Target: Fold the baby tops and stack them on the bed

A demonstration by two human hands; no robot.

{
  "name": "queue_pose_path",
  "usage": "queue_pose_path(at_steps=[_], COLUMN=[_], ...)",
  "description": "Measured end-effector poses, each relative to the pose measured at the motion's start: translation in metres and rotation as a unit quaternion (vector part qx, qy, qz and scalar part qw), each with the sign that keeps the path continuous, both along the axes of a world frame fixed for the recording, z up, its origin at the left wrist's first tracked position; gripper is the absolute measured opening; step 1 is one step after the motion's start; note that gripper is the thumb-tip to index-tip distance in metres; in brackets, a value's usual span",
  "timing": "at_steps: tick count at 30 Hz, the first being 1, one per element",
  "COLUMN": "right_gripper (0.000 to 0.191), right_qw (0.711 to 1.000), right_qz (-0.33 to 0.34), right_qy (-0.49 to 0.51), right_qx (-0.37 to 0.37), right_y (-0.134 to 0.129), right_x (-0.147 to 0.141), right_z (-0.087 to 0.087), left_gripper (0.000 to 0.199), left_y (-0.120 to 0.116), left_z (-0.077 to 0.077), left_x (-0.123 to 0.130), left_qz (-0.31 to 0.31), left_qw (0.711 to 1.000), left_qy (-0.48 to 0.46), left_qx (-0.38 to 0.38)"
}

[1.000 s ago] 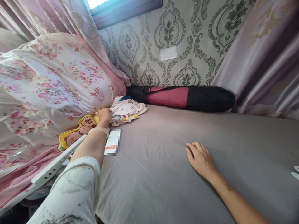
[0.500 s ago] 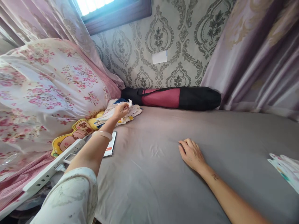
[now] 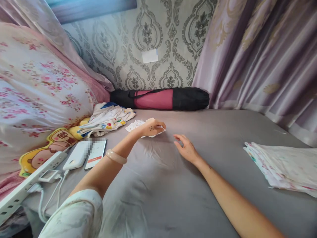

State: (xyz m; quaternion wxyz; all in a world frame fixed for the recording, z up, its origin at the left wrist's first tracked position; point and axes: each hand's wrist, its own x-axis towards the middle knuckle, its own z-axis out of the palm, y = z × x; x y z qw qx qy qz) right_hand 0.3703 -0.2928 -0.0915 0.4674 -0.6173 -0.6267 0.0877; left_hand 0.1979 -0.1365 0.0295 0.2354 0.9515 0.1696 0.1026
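Observation:
My left hand (image 3: 153,128), with a pale bangle on the wrist, is closed on a white cloth with small dark marks (image 3: 134,125). This cloth trails to the left over the grey bed sheet (image 3: 158,205); part of it is hidden under the hand. A short distance to the right, my right hand (image 3: 187,149) holds nothing, its fingers apart and slightly bent toward the cloth. Behind my left forearm lies a rumpled pile of clothes (image 3: 106,117) with coloured prints. Far to the right sits a folded stack of pale printed cloth (image 3: 289,165).
A black and red long bag (image 3: 153,99) lies along the wall. At left are a white power strip (image 3: 32,183) with cables, a white power bank (image 3: 78,154), a phone (image 3: 97,152) and a yellow cartoon cushion (image 3: 47,150). Floral bedding (image 3: 44,76) rises behind them.
My left hand has drawn the white cloth from the clothes pile rightward onto the sheet. My right hand has moved up and left, nearer to it. The view has turned right.

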Motion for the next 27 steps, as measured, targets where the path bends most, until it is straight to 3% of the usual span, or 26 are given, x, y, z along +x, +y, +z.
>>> queue_pose_path(at_steps=[4,7,11,14,17,21,27], right_gripper=[0.046,0.035,0.023,0.027,0.029,0.031,0.031], right_qw=[0.998,0.994,0.992,0.990,0.991,0.993,0.998], right_qz=[0.034,0.086,0.111,0.089,0.084,0.065,-0.011], right_qy=[0.011,0.020,0.062,0.087,0.085,0.075,0.055], right_qx=[0.049,0.065,-0.008,-0.066,-0.065,-0.063,-0.028], right_y=[0.001,-0.001,-0.007,-0.009,-0.008,-0.007,-0.008], right_x=[-0.005,-0.006,0.003,0.013,0.022,0.030,0.044], right_z=[0.015,0.024,0.034,0.037,0.036,0.035,0.038], left_gripper=[0.020,0.024,0.038,0.047,0.051,0.048,0.045], left_y=[-0.036,-0.047,-0.037,-0.023,-0.016,-0.018,-0.023], left_z=[0.009,0.012,0.005,-0.010,-0.028,-0.043,-0.037], left_x=[0.014,0.018,0.013,0.004,-0.006,-0.016,-0.020], left_qz=[-0.107,-0.143,-0.096,-0.044,-0.029,-0.026,-0.079], left_qw=[0.993,0.979,0.958,0.943,0.930,0.936,0.977], left_qy=[0.002,0.004,-0.020,-0.033,-0.020,-0.005,0.046], left_qx=[-0.054,-0.142,-0.268,-0.329,-0.365,-0.352,-0.194])
